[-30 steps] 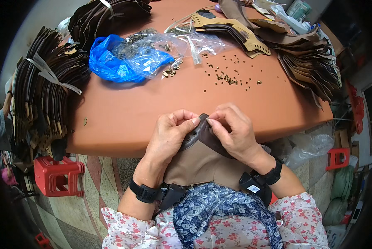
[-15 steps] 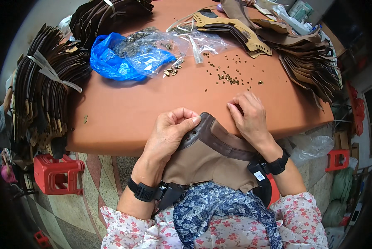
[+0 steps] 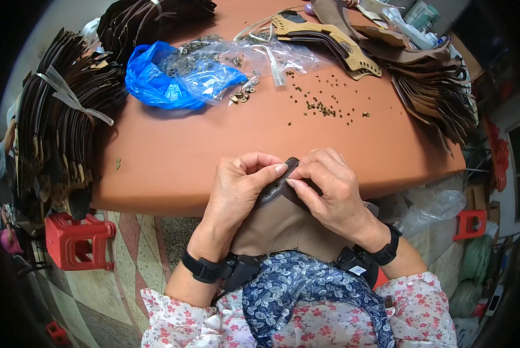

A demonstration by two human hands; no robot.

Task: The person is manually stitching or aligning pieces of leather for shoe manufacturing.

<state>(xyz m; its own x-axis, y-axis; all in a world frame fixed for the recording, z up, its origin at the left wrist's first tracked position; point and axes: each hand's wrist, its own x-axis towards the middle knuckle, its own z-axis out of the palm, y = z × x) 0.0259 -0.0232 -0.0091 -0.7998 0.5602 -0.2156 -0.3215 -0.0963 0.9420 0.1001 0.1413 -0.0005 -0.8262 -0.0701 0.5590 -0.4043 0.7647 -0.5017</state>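
Left hand [image 3: 242, 182]: you are pinching the upper edge of the leather piece [image 3: 283, 229] between thumb and index finger.
Right hand [image 3: 328, 185]: you are holding thumb and index fingertips together at its hole-punched dark brown edging [image 3: 268, 197], just beside the left hand; whether something small is sitting between them, I cannot tell.
Leather piece: its taupe panel is spreading below both hands toward your leaf-print apron [image 3: 306, 284], while its dark tip is pointing up past the near edge of the tabletop.
Wrists: you are wearing black wristbands [image 3: 389, 247] above floral sleeves [image 3: 179, 307].
Tabletop [image 3: 231, 136]: its orange-brown surface is stretching out beyond your hands.
Metal fittings [image 3: 321, 109]: small brass-coloured ones are lying scattered right of centre.
Blue plastic bag [image 3: 155, 87]: it is lying left of them, crumpled, a clear plastic bag [image 3: 213, 72] overlapping it.
Leather stacks: a tied dark stack [image 3: 60, 136] is standing at the left; a fanned brown stack [image 3: 431, 101] is lying at the right.
Red stools [image 3: 77, 246]: they are standing on the floor at either side.
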